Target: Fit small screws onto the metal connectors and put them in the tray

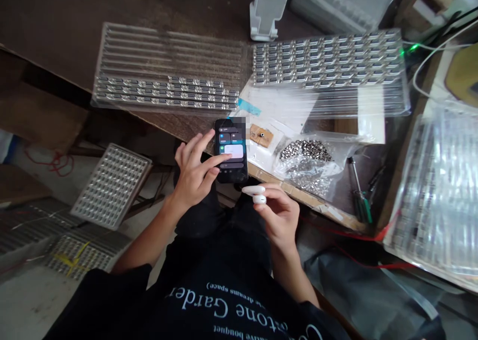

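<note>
My left hand (pixel 193 173) has its fingers spread, with the index fingertip at the lit screen of a black smartphone (pixel 233 173). The phone rests at the table's near edge, its screen showing menu tiles and a white panel. Part of its upper right is pixelated. Between thumb and fingers, my right hand (pixel 282 213) pinches white wireless earbuds (pixel 259 199), just below the phone's lower right corner. A small brown cardboard piece (pixel 260 135) with a tiny metal part on it lies right of the phone.
A clear bag (pixel 309 163) of small metal parts lies to the right, beside a green-handled screwdriver (pixel 360 195). Plastic trays of metal connectors (pixel 168 93) (pixel 328 61) span the table behind. More stacked trays (pixel 440 200) stand far right; another tray (pixel 112 185) sits lower left.
</note>
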`<state>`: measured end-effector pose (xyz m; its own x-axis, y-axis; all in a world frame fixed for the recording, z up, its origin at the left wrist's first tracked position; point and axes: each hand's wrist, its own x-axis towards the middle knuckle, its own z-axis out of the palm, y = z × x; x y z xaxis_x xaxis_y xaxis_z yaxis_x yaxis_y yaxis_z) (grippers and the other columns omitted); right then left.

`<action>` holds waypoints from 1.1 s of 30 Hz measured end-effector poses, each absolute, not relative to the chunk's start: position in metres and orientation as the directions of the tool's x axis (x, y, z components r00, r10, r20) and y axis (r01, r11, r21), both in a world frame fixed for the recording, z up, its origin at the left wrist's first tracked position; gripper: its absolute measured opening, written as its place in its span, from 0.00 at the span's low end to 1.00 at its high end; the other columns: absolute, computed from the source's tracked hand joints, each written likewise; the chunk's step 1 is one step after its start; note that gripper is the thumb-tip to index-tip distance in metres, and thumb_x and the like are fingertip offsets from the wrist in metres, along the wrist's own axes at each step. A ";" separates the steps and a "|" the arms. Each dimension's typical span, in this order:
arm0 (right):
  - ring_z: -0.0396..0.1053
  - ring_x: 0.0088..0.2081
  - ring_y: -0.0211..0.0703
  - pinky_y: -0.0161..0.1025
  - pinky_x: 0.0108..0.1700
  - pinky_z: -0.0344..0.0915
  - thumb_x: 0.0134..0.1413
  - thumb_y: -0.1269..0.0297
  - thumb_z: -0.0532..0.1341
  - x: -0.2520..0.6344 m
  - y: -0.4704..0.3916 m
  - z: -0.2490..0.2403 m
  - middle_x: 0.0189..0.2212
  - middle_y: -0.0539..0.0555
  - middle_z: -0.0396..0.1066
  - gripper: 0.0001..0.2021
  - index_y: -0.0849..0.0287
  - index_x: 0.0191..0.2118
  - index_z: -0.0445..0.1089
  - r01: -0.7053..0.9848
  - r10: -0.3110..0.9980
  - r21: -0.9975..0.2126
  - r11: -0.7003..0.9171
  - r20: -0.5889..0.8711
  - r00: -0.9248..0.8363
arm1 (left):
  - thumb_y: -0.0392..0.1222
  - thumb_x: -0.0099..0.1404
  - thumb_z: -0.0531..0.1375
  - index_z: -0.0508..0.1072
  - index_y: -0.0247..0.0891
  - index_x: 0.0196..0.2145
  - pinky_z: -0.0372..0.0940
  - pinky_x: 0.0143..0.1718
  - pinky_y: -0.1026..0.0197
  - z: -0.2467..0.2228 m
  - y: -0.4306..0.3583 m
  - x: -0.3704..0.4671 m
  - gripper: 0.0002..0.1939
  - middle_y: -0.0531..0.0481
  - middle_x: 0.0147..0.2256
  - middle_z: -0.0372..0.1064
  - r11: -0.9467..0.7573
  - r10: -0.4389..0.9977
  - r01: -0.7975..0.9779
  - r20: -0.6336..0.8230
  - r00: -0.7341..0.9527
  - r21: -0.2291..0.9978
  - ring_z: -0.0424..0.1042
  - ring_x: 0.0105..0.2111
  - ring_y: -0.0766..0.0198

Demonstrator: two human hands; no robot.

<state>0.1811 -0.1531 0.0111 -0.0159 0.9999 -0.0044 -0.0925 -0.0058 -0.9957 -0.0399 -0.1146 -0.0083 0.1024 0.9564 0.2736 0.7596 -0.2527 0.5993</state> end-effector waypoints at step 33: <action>0.76 0.34 0.44 0.38 0.31 0.72 0.58 0.62 0.72 0.170 -0.159 0.028 0.39 0.56 0.81 0.04 0.52 0.39 0.82 0.068 0.985 -0.994 0.085 0.073 -0.154 | 0.39 0.70 0.65 0.80 0.41 0.46 0.72 0.38 0.59 0.006 -0.174 -0.008 0.08 0.44 0.39 0.76 -0.267 0.962 0.106 0.271 -0.030 0.958 0.76 0.38 0.59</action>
<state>0.1696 -0.1585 0.0282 -0.1538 0.9854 0.0735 0.0675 0.0847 -0.9941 -0.0082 -0.1736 0.0062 -0.0304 0.9621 0.2710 0.1063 -0.2665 0.9579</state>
